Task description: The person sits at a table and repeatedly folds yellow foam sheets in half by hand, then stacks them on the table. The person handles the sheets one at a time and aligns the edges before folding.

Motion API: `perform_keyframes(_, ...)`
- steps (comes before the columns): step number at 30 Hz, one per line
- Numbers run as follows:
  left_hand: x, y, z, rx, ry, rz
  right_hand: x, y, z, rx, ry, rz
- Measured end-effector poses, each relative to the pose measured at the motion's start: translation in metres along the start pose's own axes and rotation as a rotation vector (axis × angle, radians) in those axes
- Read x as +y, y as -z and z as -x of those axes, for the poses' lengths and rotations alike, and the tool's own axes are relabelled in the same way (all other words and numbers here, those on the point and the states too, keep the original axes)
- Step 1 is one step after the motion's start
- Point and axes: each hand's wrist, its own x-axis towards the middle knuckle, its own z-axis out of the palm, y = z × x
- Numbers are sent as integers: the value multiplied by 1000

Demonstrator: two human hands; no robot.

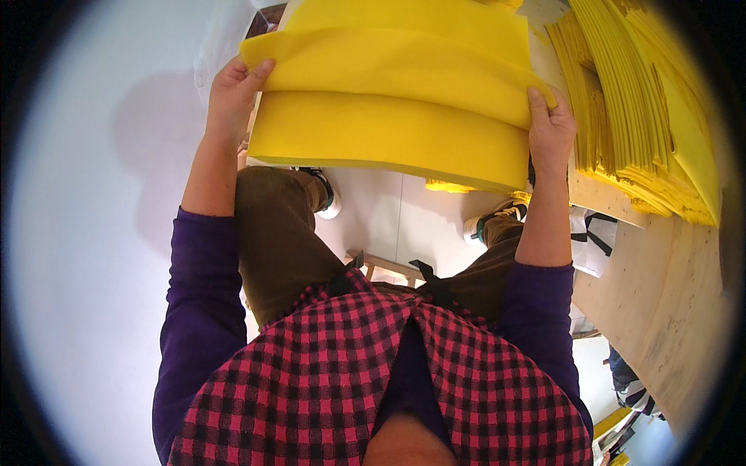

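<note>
A yellow fabric sheet (388,60) stretches between my two hands above a pile of like yellow sheets (388,128). My left hand (238,81) pinches the sheet's left corner, thumb on top. At the opposite corner my right hand (550,116) grips the same sheet, its thumb also uppermost and the fingers curled beneath. The near edge of the held sheet is folded or lifted over the pile, whose front edge hangs toward my knees. What the pile rests on is mostly hidden by the yellow material.
Tall bundles of folded yellow fabric (629,93) stand at the right on a wooden tabletop (653,295). A white wall (93,233) rises close on my left. Below the pile lie a tiled floor (381,202), my shoes and some yellow pieces (449,186).
</note>
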Motion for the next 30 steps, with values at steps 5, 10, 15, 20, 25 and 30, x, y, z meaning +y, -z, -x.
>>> perform_keyframes(5, -1, 0, 6, -123, -63, 157, 0, 2, 2, 46, -47, 50)
perform_keyframes(10, -7, 2, 13, -113, -78, 122, 2, 1, 3, 63, -26, -15)
perform_keyframes(15, -4, 1, 15, -58, -184, 82, -1, 1, 4, 79, 23, 67)
perform_keyframes(20, 7, -4, 27, 85, -218, 66, -3, -2, 6, 90, 231, 84)
perform_keyframes(25, 5, -6, 39, 97, -159, 75, -2, -1, 4, 94, 286, 225)
perform_keyframes(30, 1, -4, 35, 83, -110, -19, -6, -2, 5, 64, 237, 331)
